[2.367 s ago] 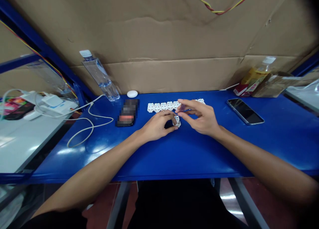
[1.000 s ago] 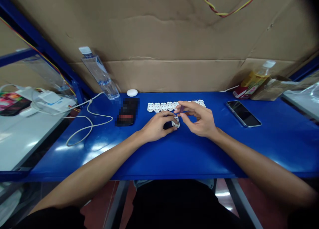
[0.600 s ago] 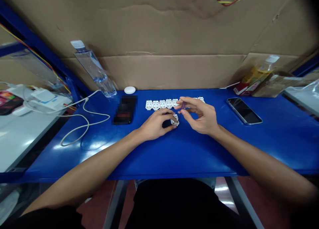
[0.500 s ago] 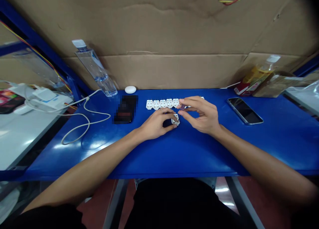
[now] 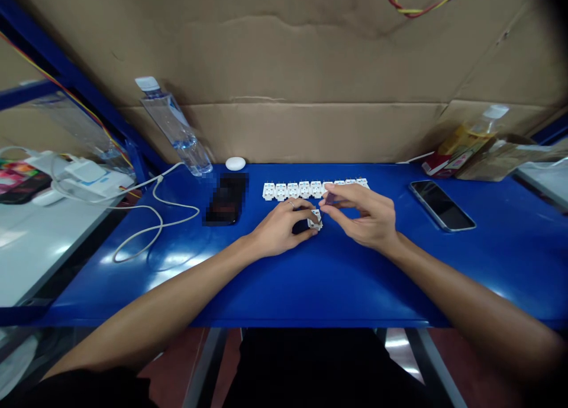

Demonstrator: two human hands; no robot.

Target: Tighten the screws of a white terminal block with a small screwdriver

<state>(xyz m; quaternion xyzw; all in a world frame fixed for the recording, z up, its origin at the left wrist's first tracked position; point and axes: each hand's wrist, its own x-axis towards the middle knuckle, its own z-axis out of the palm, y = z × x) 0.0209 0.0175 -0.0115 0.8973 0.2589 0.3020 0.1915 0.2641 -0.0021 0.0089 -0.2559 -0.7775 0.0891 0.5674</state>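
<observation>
My left hand point(image 5: 284, 227) grips a small white plastic block with holes and notches point(image 5: 315, 218) between thumb and fingers, down at the blue tabletop. Just to its right, my right hand point(image 5: 361, 215) pinches a small dark purple piece point(image 5: 329, 199) between thumb and fingertips; its exact kind is too small to make out. The purple piece is close above the white block, apparently apart from it. Behind both hands runs a row of several similar white plastic blocks point(image 5: 292, 190) with thin pins on their far sides. My right hand hides part of that row.
A black phone point(image 5: 226, 201) and white oval case point(image 5: 235, 163) lie left of the row, near a leaning water bottle point(image 5: 177, 129). A white cable point(image 5: 160, 209) loops at left. Another phone point(image 5: 441, 205), a drink bottle point(image 5: 481, 124) and a cardboard box point(image 5: 483, 156) are at right.
The whole view has shifted slightly. My right hand has drawn a little away from the white block, and the purple piece is turned differently. My left hand keeps its hold.
</observation>
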